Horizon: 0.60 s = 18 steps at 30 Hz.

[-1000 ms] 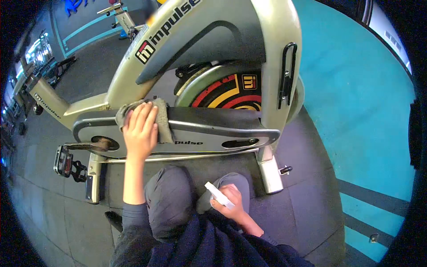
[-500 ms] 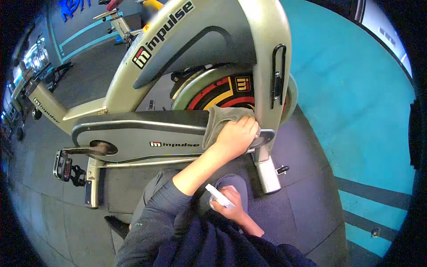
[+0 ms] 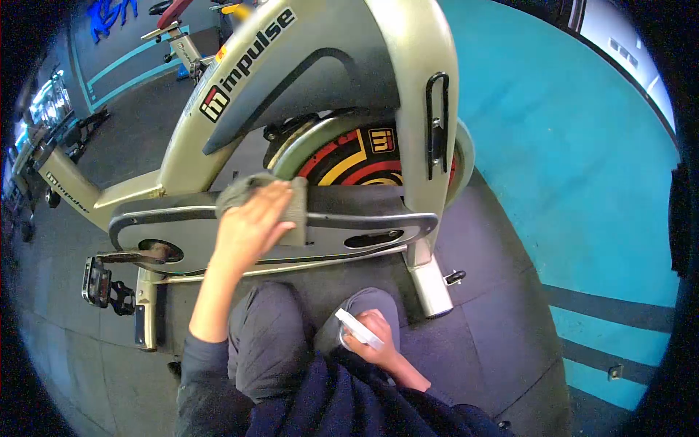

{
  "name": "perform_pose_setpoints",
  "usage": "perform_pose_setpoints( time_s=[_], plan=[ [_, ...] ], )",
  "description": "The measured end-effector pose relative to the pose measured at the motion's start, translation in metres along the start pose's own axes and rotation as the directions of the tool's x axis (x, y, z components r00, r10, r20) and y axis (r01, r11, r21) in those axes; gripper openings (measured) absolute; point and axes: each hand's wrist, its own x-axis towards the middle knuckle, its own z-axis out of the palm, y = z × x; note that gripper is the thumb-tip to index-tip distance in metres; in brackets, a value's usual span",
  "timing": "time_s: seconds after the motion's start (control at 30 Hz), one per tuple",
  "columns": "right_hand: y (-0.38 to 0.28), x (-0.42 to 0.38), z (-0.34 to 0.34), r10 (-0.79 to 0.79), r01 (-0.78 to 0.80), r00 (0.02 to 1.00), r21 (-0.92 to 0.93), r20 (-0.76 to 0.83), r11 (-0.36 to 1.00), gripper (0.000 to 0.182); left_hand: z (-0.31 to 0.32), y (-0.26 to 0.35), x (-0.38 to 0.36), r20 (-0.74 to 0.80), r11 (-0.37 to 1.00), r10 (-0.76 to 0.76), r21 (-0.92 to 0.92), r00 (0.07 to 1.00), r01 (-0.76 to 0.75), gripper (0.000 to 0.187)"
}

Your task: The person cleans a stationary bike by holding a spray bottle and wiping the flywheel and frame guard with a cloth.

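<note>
My left hand [image 3: 251,226] presses a grey-green cloth [image 3: 295,215] over the top edge of the chain guard [image 3: 196,233] on an exercise bike, fingers laid across the cloth. Part of the guard's lettering is covered by hand and cloth. Close to my right knee, my right hand [image 3: 375,339] is closed around what looks like a white spray bottle [image 3: 359,328]; its long white head shows, while most of its body is hidden by the hand. Behind the guard is the bike's flywheel [image 3: 342,160], marked in red, yellow and black.
The bike's pale gold frame [image 3: 419,109] rises in front of me. A pedal [image 3: 98,284] sticks out at the left, and a foot of the frame [image 3: 429,295] stands on the dark floor tiles at the right. Another bike [image 3: 182,47] is farther back. The floor [image 3: 568,167] at right is turquoise.
My left hand has slid the cloth leftward along the chain guard, from its right end towards the middle. My right hand stays near the knee with the white spray bottle. The view has shifted slightly.
</note>
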Motion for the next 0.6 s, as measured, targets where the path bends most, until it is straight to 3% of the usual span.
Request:
perform_pose_setpoints(
  time_s=[0.1,0.2,0.33,0.5,0.6],
  plan=[
    [0.001,0.005,0.002,0.013,-0.013,1.0,0.008,0.021,1.0,0.03,-0.021,-0.019,-0.023,-0.038,0.994,-0.019,0.108,0.999,0.023,0.056],
    [0.0,0.014,0.006,0.0,0.0,1.0,0.019,0.022,1.0,0.031,-0.019,-0.016,-0.02,-0.034,0.995,-0.022,0.101,0.999,0.025,0.054],
    [-0.004,0.02,0.011,-0.015,0.015,1.0,0.01,0.02,1.0,0.031,0.007,0.0,0.003,-0.035,0.989,0.151,0.009,0.988,-0.151,0.052],
    [-0.008,0.016,0.014,-0.077,0.077,0.997,-0.024,0.013,0.997,0.03,0.059,0.062,0.044,0.032,0.977,0.133,-0.172,0.991,-0.125,0.052],
    [-0.013,0.015,0.012,-0.033,0.034,0.998,-0.018,0.057,0.999,0.03,0.077,0.084,0.073,0.026,0.963,0.169,-0.217,0.985,-0.159,0.049]
  ],
)
